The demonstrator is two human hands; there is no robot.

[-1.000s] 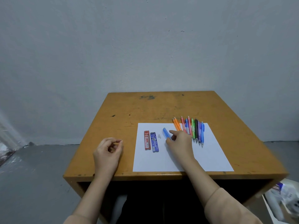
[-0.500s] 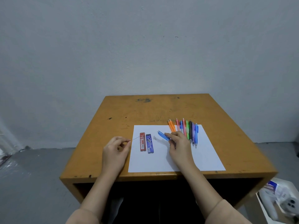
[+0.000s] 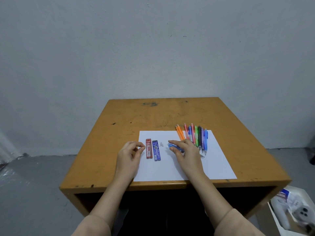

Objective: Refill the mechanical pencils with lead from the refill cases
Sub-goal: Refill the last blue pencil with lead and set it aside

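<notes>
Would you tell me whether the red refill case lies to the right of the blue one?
No, the red refill case lies left of the blue refill case, side by side on the paper.

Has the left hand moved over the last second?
Yes. The left hand has moved right, from the bare table to the paper edge, pinching a lead at the red refill case.

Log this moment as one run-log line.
step: lead not yet in pencil | left hand: pinches thin lead over red case, blue case | right hand: holds blue pencil | other pencils: row on paper
</notes>
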